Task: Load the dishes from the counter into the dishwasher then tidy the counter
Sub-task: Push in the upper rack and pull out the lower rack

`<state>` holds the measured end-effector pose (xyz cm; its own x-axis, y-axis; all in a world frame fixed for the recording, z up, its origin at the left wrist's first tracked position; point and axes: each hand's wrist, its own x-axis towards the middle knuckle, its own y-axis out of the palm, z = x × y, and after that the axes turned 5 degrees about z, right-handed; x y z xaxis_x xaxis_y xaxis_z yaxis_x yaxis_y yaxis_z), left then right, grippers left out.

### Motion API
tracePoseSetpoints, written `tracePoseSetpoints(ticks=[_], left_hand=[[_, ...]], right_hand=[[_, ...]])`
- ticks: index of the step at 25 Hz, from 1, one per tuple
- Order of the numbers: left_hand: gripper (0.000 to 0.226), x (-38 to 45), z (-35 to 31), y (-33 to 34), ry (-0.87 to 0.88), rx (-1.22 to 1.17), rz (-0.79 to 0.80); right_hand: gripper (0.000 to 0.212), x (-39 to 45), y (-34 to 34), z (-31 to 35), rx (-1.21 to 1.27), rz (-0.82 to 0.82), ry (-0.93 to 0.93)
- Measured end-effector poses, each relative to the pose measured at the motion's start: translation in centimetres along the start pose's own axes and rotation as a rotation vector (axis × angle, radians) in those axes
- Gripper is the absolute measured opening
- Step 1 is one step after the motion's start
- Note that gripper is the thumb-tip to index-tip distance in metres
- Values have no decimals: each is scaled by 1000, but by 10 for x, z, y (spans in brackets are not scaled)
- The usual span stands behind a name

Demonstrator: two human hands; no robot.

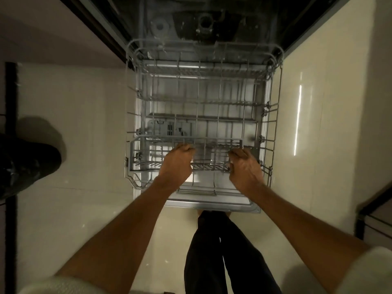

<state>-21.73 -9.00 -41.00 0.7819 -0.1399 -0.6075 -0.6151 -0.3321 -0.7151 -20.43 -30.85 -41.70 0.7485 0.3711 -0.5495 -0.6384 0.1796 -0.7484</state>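
Left hand (177, 161): fingers curled over the front rail of the rack, grasping it.
Right hand (244, 166): fingers hooked on the same rail, grasping it.
Rack (201, 98): grey wire, no dishes visible in it, extended above the open dishwasher door (212, 201).
Dishwasher tub (201, 22): dark, behind the rack.
Floor (84, 145): pale tiles on both sides.
Black bag (25, 164): far left, on the floor.
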Motion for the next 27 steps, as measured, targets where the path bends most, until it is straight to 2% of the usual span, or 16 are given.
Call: tracePoseSetpoints(ticks=[4, 10, 17, 23, 27], left_hand=[[70, -52, -14, -46, 21, -26, -111], [70, -137, 6, -104, -22, -91, -237], [72, -249, 87, -177, -59, -85, -360], [76, -346, 168, -274, -29, -35, -515], [73, -396, 213, -342, -66, -70, -652]], right_hand=[[64, -26, -45, 63, -116, 56, -67], [67, -60, -102, 185, -176, 45, -194], [65, -86, -129, 342, -250, -46, -232], [60, -109, -151, 491, -176, -216, -274], [63, -105, -181, 585, -162, -284, -379]])
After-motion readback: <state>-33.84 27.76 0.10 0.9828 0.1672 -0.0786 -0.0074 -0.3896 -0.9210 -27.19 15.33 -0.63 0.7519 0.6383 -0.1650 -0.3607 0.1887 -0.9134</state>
